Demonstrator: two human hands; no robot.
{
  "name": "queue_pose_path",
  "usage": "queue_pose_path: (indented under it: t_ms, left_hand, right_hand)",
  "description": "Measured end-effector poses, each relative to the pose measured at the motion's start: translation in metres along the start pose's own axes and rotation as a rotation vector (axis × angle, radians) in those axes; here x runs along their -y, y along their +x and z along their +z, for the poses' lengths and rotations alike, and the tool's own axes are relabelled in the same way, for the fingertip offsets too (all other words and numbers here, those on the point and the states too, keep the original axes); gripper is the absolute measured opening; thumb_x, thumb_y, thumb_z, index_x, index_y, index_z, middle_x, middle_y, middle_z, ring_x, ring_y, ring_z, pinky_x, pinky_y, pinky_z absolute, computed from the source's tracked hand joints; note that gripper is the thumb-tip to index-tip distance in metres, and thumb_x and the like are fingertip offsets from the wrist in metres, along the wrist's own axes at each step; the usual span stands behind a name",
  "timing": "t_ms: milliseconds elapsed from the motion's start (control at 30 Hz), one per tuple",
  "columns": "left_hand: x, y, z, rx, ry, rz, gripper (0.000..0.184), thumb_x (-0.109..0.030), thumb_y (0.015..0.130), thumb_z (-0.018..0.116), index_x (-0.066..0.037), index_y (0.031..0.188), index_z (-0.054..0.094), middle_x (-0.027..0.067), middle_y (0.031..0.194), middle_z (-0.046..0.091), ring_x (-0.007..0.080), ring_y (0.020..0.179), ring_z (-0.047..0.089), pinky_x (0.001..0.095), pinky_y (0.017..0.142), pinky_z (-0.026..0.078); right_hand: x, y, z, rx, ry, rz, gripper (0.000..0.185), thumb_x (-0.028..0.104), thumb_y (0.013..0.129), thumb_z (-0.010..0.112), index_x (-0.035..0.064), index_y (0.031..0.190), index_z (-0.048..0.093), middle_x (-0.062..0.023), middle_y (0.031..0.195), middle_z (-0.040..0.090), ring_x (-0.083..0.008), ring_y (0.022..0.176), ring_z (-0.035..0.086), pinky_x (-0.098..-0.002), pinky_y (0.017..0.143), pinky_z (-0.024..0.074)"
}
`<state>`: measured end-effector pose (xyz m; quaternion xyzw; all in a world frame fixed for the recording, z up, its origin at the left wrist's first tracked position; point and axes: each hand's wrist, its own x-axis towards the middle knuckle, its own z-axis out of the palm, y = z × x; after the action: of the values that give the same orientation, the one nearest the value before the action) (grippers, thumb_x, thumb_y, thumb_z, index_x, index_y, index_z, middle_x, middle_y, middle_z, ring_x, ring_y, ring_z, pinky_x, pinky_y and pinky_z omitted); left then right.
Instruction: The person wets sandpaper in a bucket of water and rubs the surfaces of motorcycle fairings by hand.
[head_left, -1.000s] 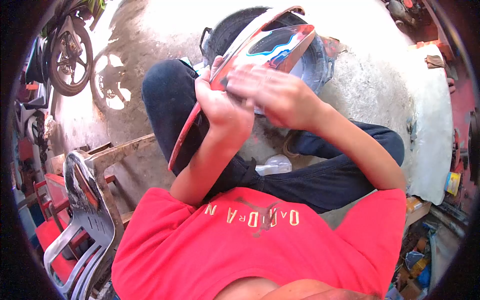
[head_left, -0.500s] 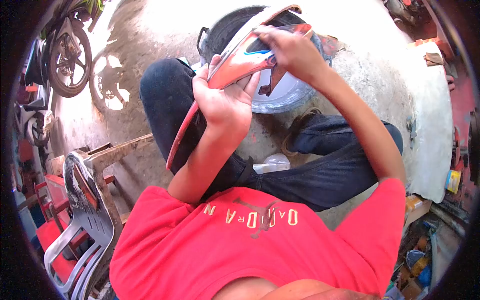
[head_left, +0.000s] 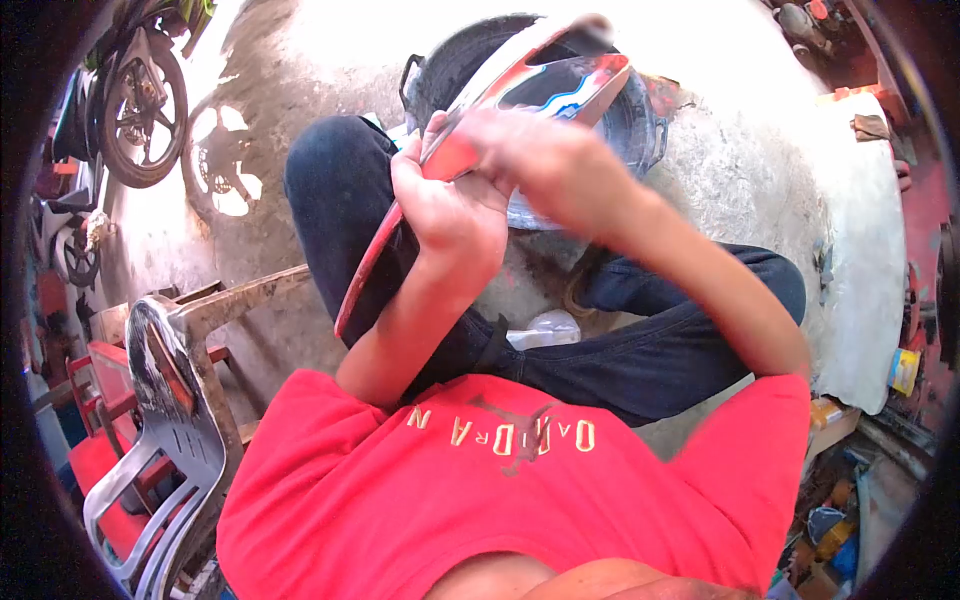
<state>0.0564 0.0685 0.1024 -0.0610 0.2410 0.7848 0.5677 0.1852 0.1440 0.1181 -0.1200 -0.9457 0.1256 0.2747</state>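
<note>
A long, curved red panel with white and blue graphics (head_left: 452, 160) slants over a dark round tub (head_left: 440, 75). My left hand (head_left: 452, 205) is wrapped round the panel's middle, its thumb on the near edge. Against the panel's face, just right of the left hand, lies my right hand (head_left: 550, 165). Its fingers are blurred by motion, and whatever may be under them is hidden. The panel's narrow lower end runs down beside my left forearm, over the dark trousers (head_left: 340, 190).
Left are a grey plastic chair (head_left: 195, 450), a wooden frame (head_left: 255, 295) and a motorcycle wheel (head_left: 145, 115). A clear plastic bag (head_left: 555, 328) lies between my legs. On the right are a pale sheet (head_left: 865, 260) and a yellow container (head_left: 905, 370).
My right hand was back near the left hand a second ago, moved up to the panel's upper part, and is now down again. The left hand keeps its hold.
</note>
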Motion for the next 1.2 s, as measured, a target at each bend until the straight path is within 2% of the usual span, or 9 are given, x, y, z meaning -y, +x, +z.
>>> queue_pose_path:
  t_ms: [133, 233, 433, 567, 800, 867, 933, 1033, 1200]
  left_hand:
    - [-0.004, -0.01, 0.016, -0.08, -0.01, -0.026, 0.039, -0.035, 0.1, 0.035, -0.006, 0.121, 0.048, 0.0252, 0.137, 0.054, 0.0437, 0.126, 0.053, 0.0608, 0.108, 0.041]
    - [-0.007, -0.017, 0.026, -0.119, 0.033, -0.014, 0.039, -0.035, 0.1, 0.035, -0.005, 0.123, 0.046, 0.0266, 0.138, 0.052, 0.0452, 0.13, 0.051, 0.0618, 0.11, 0.039]
    - [-0.008, -0.005, 0.016, -0.065, -0.023, 0.0, 0.039, -0.035, 0.1, 0.036, -0.006, 0.123, 0.046, 0.0268, 0.138, 0.051, 0.0465, 0.133, 0.049, 0.0608, 0.111, 0.038]
    - [-0.009, -0.012, 0.023, -0.098, -0.013, -0.027, 0.039, -0.035, 0.1, 0.037, -0.006, 0.123, 0.047, 0.0268, 0.138, 0.051, 0.0453, 0.13, 0.051, 0.0607, 0.108, 0.042]
    - [-0.01, -0.007, 0.014, -0.072, -0.04, -0.022, 0.037, -0.035, 0.1, 0.037, -0.007, 0.12, 0.049, 0.0261, 0.139, 0.051, 0.0448, 0.132, 0.049, 0.0601, 0.11, 0.04]
    - [-0.011, -0.011, 0.021, -0.073, 0.002, -0.046, 0.037, -0.036, 0.1, 0.035, -0.008, 0.121, 0.048, 0.0233, 0.136, 0.054, 0.0421, 0.128, 0.053, 0.0588, 0.108, 0.041]
    - [-0.009, -0.012, 0.019, -0.083, 0.044, -0.054, 0.038, -0.038, 0.099, 0.033, -0.011, 0.124, 0.045, 0.0201, 0.133, 0.056, 0.0392, 0.124, 0.056, 0.0564, 0.106, 0.045]
    - [-0.008, -0.014, 0.023, -0.122, 0.022, -0.027, 0.038, -0.035, 0.1, 0.037, -0.006, 0.12, 0.05, 0.0226, 0.136, 0.055, 0.0418, 0.131, 0.051, 0.0594, 0.109, 0.04]
    - [-0.005, -0.01, 0.018, -0.069, 0.043, -0.046, 0.037, -0.038, 0.101, 0.031, -0.013, 0.126, 0.045, 0.0206, 0.136, 0.055, 0.0401, 0.127, 0.054, 0.056, 0.107, 0.044]
  right_hand:
    - [-0.03, -0.008, -0.001, -0.005, -0.058, -0.077, 0.046, 0.004, 0.084, 0.061, 0.0069, 0.13, 0.064, -0.0151, 0.13, 0.066, -0.0297, 0.114, 0.068, -0.0414, 0.099, 0.0539]
    - [-0.065, -0.014, -0.017, 0.07, -0.038, 0.29, 0.044, 0.003, 0.088, 0.059, 0.0073, 0.131, 0.063, -0.0151, 0.13, 0.066, -0.0303, 0.115, 0.067, -0.0409, 0.099, 0.0535]
    - [-0.006, -0.017, -0.008, -0.026, 0.006, -0.187, 0.043, 0.0, 0.087, 0.062, 0.0028, 0.13, 0.063, -0.0148, 0.128, 0.068, -0.0298, 0.12, 0.065, -0.0428, 0.101, 0.053]
    - [-0.066, -0.029, -0.015, -0.019, -0.073, 0.394, 0.038, -0.002, 0.089, 0.057, 0.0007, 0.127, 0.064, -0.0188, 0.128, 0.066, -0.0317, 0.119, 0.065, -0.0406, 0.102, 0.0523]
    - [-0.026, -0.019, -0.005, -0.085, 0.075, -0.157, 0.045, -0.003, 0.085, 0.06, 0.0007, 0.129, 0.063, -0.0162, 0.127, 0.067, -0.0293, 0.114, 0.068, -0.0394, 0.097, 0.0547]
    - [-0.062, -0.031, -0.003, -0.051, 0.059, 0.329, 0.038, 0.0, 0.091, 0.055, 0.0043, 0.128, 0.065, -0.0165, 0.126, 0.068, -0.0282, 0.103, 0.071, -0.0377, 0.09, 0.0561]
    - [-0.072, -0.026, -0.008, -0.078, -0.011, 0.522, 0.036, 0.002, 0.094, 0.054, 0.005, 0.128, 0.064, -0.0173, 0.129, 0.066, -0.0291, 0.104, 0.071, -0.0384, 0.09, 0.0562]
    - [-0.029, -0.021, 0.008, -0.077, -0.1, 0.013, 0.04, 0.002, 0.091, 0.057, 0.0037, 0.13, 0.062, -0.0175, 0.131, 0.065, -0.0315, 0.12, 0.064, -0.0406, 0.103, 0.0514]
    - [-0.038, -0.012, 0.0, -0.05, 0.143, -0.012, 0.04, 0.001, 0.088, 0.062, 0.002, 0.129, 0.062, -0.0185, 0.128, 0.066, -0.0328, 0.119, 0.065, -0.0411, 0.1, 0.0525]
